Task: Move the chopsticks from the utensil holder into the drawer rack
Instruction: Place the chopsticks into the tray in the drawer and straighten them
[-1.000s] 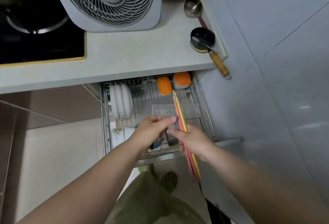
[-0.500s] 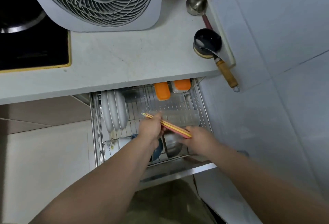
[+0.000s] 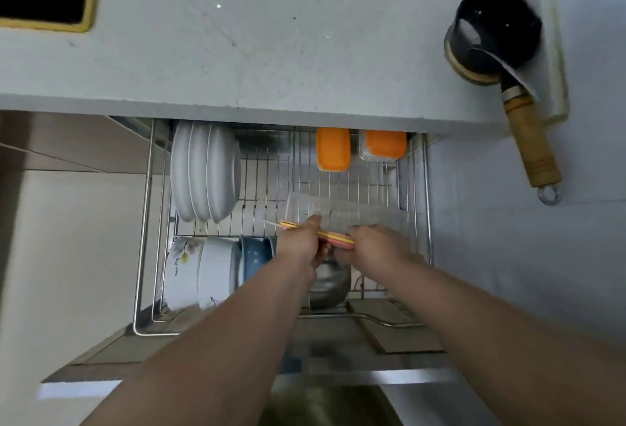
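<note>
The pull-out wire drawer rack [image 3: 425, 188] sits open under the pale grey countertop [image 3: 237, 52], and the camera has dropped much closer to it than half a second ago; the fan has left the view. A second ago the bundle of pink and yellow chopsticks [image 3: 333, 236] stood nearly upright in the right hand; now it lies almost level across the rack, low over the clear plastic tray [image 3: 355, 212], so the set-down looks close.

The left hand [image 3: 299, 242] has its fingers curled shut around the bundle near its tips. The right hand [image 3: 376, 246] is closed over the thick ends.

The white floral bowl [image 3: 183, 266] carries small dark script, too blurred to read. No brand shows elsewhere.
</note>
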